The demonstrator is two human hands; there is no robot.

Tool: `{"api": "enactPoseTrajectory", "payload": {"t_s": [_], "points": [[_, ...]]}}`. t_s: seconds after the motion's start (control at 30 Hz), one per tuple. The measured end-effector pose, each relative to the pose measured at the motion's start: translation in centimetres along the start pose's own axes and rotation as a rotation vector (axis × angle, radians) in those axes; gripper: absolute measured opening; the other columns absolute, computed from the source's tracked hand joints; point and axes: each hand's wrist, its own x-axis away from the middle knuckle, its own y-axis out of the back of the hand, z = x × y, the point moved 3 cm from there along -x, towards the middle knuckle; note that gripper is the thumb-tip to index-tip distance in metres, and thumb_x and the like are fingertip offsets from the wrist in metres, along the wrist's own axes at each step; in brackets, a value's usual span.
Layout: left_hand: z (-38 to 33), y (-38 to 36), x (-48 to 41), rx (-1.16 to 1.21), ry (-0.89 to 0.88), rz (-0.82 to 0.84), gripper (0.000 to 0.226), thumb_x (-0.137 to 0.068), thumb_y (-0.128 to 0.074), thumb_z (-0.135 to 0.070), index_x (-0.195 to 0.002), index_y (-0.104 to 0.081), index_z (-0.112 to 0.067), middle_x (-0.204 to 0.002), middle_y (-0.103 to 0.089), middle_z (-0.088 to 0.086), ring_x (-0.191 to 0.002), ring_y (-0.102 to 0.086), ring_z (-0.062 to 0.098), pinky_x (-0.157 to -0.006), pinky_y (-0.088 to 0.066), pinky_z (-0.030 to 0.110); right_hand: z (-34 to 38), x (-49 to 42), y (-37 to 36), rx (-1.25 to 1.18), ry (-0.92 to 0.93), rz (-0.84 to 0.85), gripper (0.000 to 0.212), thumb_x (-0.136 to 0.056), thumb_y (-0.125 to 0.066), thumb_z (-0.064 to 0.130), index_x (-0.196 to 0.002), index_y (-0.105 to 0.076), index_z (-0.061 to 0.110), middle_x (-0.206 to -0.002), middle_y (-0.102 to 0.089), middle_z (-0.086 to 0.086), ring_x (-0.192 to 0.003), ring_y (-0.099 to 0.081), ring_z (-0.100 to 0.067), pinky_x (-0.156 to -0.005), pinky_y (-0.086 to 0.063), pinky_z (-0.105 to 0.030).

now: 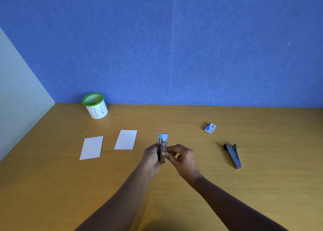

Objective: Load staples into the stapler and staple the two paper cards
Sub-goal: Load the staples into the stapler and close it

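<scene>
A small silver stapler [163,147] with a light blue end cap is held above the middle of the wooden desk [174,187], its blue end pointing away from me. My left hand [151,159] grips its left side and underside. My right hand [183,158] pinches its right side near the rear with thumb and fingers. Two white paper cards lie flat and apart to the left: one card [91,147] nearer me, the other card [125,139] closer to the stapler. A small blue and white staple box [210,128] sits at the back right.
A second stapler [233,156], black and silver, lies on the desk at the right. A white mesh cup [95,105] with a green rim stands at the back left near the blue wall. A pale panel bounds the desk's left side.
</scene>
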Motion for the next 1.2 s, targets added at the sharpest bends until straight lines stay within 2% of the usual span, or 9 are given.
{"api": "enactPoseTrajectory", "payload": {"t_s": [0.1,0.2,0.33,0.47,0.67,0.8,0.87,1.07,1.2], "points": [[-0.1,0.0,0.2,0.001,-0.019,0.013,0.03,-0.098,-0.043,-0.016,-0.082,-0.065,-0.003,-0.08,-0.062,0.012,-0.079,-0.06,0.025,-0.08,-0.051,0.034,0.2,0.0,0.0,-0.088,-0.077,-0.01,0.006,-0.078,-0.073,0.017,-0.082,-0.071,0.012,-0.071,-0.06,0.015,-0.07,-0.056,0.006,-0.057,-0.039,-0.007],[-0.1,0.1,0.2,-0.011,-0.016,0.009,0.032,-0.098,-0.043,-0.015,-0.08,-0.067,-0.003,-0.081,-0.064,0.01,-0.079,-0.062,0.022,-0.083,-0.049,0.033,0.3,0.0,-0.3,-0.142,-0.128,0.004,0.012,-0.078,-0.073,0.02,-0.076,-0.062,0.022,-0.072,-0.062,0.01,-0.067,-0.055,0.003,-0.059,-0.041,-0.01],[-0.1,0.0,0.3,-0.015,-0.004,0.031,0.032,-0.095,-0.038,-0.007,-0.081,-0.066,-0.003,-0.069,-0.07,0.008,-0.06,-0.07,0.016,-0.063,-0.049,0.025,0.4,0.2,-0.8,-0.148,-0.23,0.042,0.018,-0.08,-0.07,0.033,-0.083,-0.056,0.024,-0.077,-0.06,0.011,-0.068,-0.057,-0.006,-0.061,-0.044,-0.016],[-0.2,-0.4,1.0,-0.014,-0.007,0.063,0.036,-0.095,-0.032,-0.006,-0.081,-0.065,-0.006,-0.066,-0.066,0.006,-0.063,-0.063,0.02,-0.038,-0.04,0.017,0.5,0.2,-1.4,-0.191,-0.293,0.08,0.025,-0.082,-0.066,0.038,-0.098,-0.055,0.023,-0.082,-0.063,0.007,-0.072,-0.062,-0.011,-0.058,-0.048,-0.02],[-0.2,-0.5,1.1,-0.004,-0.025,0.113,0.034,-0.095,-0.034,-0.011,-0.088,-0.068,-0.007,-0.07,-0.062,0.01,-0.055,-0.062,0.023,-0.049,-0.034,0.027,0.4,0.0,-1.6,-0.209,-0.313,0.143,0.036,-0.087,-0.061,0.035,-0.116,-0.059,0.014,-0.088,-0.066,-0.002,-0.079,-0.065,-0.017,-0.064,-0.056,-0.029],[0.0,-0.3,1.0,-0.081,-0.038,0.099,0.034,-0.095,-0.037,-0.018,-0.092,-0.071,-0.013,-0.086,-0.063,0.01,-0.082,-0.057,0.026,-0.049,-0.038,0.027,0.7,0.0,-1.8,-0.28,-0.343,0.225,0.028,-0.093,-0.052,0.03,-0.114,-0.056,0.011,-0.088,-0.058,0.004,-0.075,-0.065,-0.015,-0.059,-0.053,-0.019],[0.1,-0.3,1.1,-0.109,-0.048,0.105,0.034,-0.095,-0.039,-0.021,-0.092,-0.072,-0.017,-0.089,-0.063,0.007,-0.081,-0.053,0.024,-0.05,-0.037,0.027,0.9,0.1,-1.9,-0.343,-0.365,0.256,0.024,-0.095,-0.048,0.027,-0.109,-0.054,0.009,-0.088,-0.057,0.003,-0.072,-0.064,-0.012,-0.054,-0.05,-0.016],[0.8,-0.6,0.6,-0.003,-0.037,0.221,0.066,-0.091,-0.024,-0.064,-0.102,-0.068,-0.017,-0.095,-0.067,0.004,-0.069,-0.049,0.02,-0.048,-0.039,0.025,0.8,-0.1,-2.0,-0.319,-0.341,0.214,0.031,-0.098,-0.041,0.028,-0.1,-0.053,0.0,-0.075,-0.053,-0.006,-0.059,-0.05,-0.013,-0.048,-0.041,-0.02],[0.6,-0.8,0.9,-0.067,-0.103,0.24,0.046,-0.081,-0.049,-0.053,-0.104,-0.066,-0.016,-0.098,-0.059,0.008,-0.079,-0.05,0.024,-0.051,-0.042,0.024,0.7,-0.4,-2.0,-0.347,-0.34,0.196,0.027,-0.099,-0.037,0.027,-0.094,-0.049,0.003,-0.065,-0.046,0.0,-0.051,-0.043,-0.005,-0.047,-0.037,-0.016]]}}
